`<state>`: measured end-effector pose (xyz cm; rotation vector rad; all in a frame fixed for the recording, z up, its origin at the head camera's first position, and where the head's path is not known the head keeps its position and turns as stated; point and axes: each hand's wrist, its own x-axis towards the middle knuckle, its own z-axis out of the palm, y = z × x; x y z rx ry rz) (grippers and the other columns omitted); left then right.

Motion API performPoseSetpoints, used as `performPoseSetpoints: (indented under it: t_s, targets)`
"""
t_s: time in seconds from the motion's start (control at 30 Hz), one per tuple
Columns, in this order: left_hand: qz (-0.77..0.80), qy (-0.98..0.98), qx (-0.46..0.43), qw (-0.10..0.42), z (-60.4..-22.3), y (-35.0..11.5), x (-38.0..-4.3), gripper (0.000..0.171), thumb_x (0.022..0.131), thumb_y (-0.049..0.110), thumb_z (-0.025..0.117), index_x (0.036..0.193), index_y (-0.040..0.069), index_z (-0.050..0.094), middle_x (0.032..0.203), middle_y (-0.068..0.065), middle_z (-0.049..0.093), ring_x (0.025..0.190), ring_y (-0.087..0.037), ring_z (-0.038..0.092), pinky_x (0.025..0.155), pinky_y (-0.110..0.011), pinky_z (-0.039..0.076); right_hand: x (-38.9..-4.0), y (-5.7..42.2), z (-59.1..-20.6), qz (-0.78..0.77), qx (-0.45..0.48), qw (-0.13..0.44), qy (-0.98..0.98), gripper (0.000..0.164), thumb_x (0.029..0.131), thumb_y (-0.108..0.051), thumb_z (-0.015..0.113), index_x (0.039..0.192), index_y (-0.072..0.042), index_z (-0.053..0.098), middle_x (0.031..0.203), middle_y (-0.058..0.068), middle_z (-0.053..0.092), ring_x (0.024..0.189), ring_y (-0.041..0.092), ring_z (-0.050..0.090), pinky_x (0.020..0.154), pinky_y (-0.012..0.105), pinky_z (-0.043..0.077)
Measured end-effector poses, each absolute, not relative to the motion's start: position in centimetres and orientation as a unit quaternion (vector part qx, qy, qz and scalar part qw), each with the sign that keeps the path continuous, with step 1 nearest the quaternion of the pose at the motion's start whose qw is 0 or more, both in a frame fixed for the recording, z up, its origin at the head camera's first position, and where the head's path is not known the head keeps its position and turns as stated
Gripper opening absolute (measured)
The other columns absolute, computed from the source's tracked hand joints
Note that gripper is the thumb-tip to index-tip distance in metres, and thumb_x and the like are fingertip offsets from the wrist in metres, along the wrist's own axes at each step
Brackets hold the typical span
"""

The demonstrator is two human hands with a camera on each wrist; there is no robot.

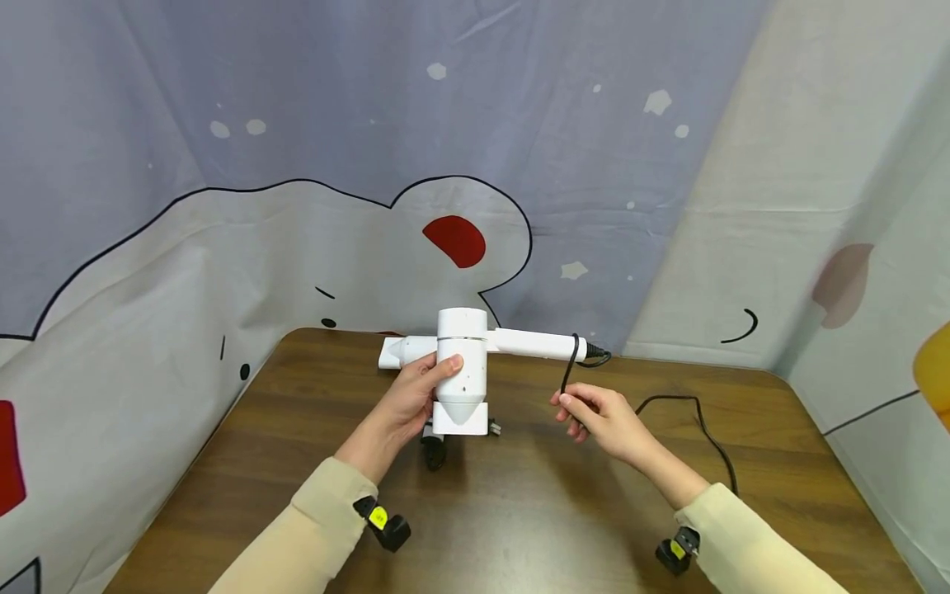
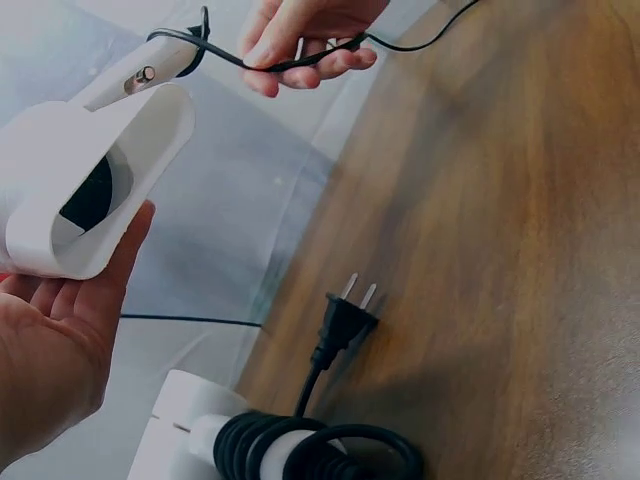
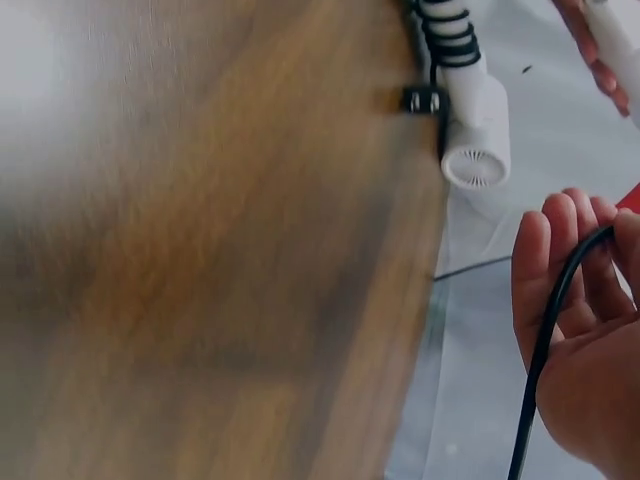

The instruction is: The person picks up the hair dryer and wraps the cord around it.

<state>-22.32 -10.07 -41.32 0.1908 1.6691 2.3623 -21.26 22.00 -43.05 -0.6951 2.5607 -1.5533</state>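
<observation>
My left hand (image 1: 411,396) grips a white hair dryer (image 1: 469,381) by its barrel, raised over the table. Its flat nozzle (image 2: 165,130) faces the left wrist camera, and its handle (image 1: 530,342) points right. Between thumb and fingers, my right hand (image 1: 604,419) pinches the black power cord (image 1: 570,363), which passes over the handle's end. Behind the held dryer lies a second white hair dryer (image 3: 478,160), partly hidden in the head view. A black cord (image 3: 452,45) is coiled round its handle, with a two-pin plug (image 2: 345,322) sticking out.
The wooden table (image 1: 519,520) has its far edge against a printed cloth (image 1: 334,272). The held dryer's cord trails across the table's right side, where a black stretch (image 1: 714,441) runs behind my right forearm.
</observation>
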Motion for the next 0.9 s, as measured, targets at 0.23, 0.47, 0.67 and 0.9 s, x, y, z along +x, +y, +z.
performPoseSetpoints:
  t_s: [0.23,0.47,0.67,0.9]
  targets:
    - [0.816,0.559,0.075,0.127,-41.4,-10.0,-21.9,0.037,0.106,0.019,0.060,0.132,-0.007,0.055,0.099,0.000,0.072,0.091,-0.015,0.071,0.082,-0.034,0.058,-22.6,23.3,-42.2,-0.497,-0.231,0.078,0.833,0.027,0.112,-0.014,0.057,0.120,0.006,0.074,0.097,0.022,0.074,0.071,0.020,0.070,0.063,0.037,0.062]
    - [0.823,0.546,0.080,0.134,-41.6,-10.1,-21.7,0.033,0.107,0.016,0.056,0.131,-0.005,0.055,0.099,0.000,0.072,0.092,-0.015,0.071,0.083,-0.035,0.058,-23.7,24.2,-41.5,-0.493,-0.233,0.095,0.833,0.027,0.111,-0.012,0.059,0.114,0.009,0.074,0.093,0.024,0.072,0.070,0.016,0.071,0.063,0.035,0.062]
    - [0.824,0.540,0.099,0.142,-41.7,-10.4,-21.5,0.037,0.106,0.022,0.061,0.131,-0.004,0.055,0.101,0.000,0.072,0.093,-0.015,0.070,0.085,-0.034,0.057,-24.3,25.3,-40.5,-0.505,-0.226,0.130,0.823,0.028,0.110,-0.014,0.061,0.110,0.011,0.074,0.085,0.018,0.067,0.065,0.011,0.067,0.061,0.032,0.060]
    - [0.820,0.533,0.131,0.161,-41.7,-10.8,-21.4,0.039,0.105,0.027,0.066,0.129,-0.002,0.057,0.103,0.000,0.072,0.095,-0.015,0.070,0.085,-0.034,0.058,-25.7,26.9,-39.2,-0.537,-0.189,0.215,0.794,0.031,0.109,-0.019,0.064,0.113,0.011,0.070,0.080,0.004,0.063,0.064,0.009,0.060,0.062,0.029,0.056]
